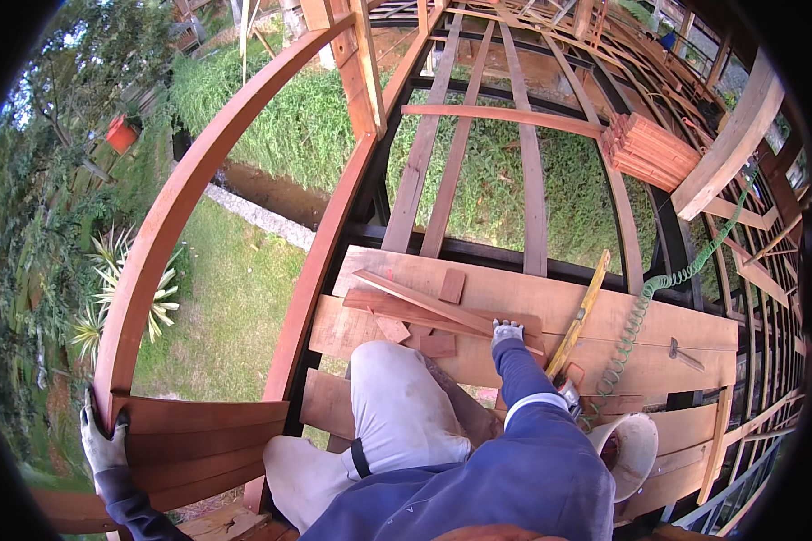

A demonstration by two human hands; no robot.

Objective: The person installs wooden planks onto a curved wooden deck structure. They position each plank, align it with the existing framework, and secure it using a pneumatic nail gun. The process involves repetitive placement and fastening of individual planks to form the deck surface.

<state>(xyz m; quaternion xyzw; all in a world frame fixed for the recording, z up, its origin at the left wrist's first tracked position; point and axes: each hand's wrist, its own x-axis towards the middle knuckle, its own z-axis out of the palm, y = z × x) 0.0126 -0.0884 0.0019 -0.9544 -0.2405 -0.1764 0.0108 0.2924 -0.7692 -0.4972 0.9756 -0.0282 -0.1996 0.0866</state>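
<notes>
At the plank deck, right hand on a strip, left hand on a beam

On top of the plank deck (668, 326), your gloved right hand (507, 332) lies over the right part of a narrow wooden strip (415, 297). That strip slants across a darker board (383, 305), also on the deck. Whether your fingers clench the strip or merely rest on it, I cannot tell.

Well to the left of the deck, your gloved left hand (106, 439) touches the lower end of a reddish beam (120, 352), thumb spread from the fingers; how firmly it grasps, I cannot tell. Dark boards (203, 433) run from there toward the deck.

Small wooden blocks (452, 286) lie on the deck's left half, around the darker board. A yellow level (579, 316) crosses the deck's middle, and a green coiled hose (636, 320) trails over its right half. Near the deck's right end lies a hammer (688, 359). A white bucket (641, 451) sits toward the deck's near side.
</notes>
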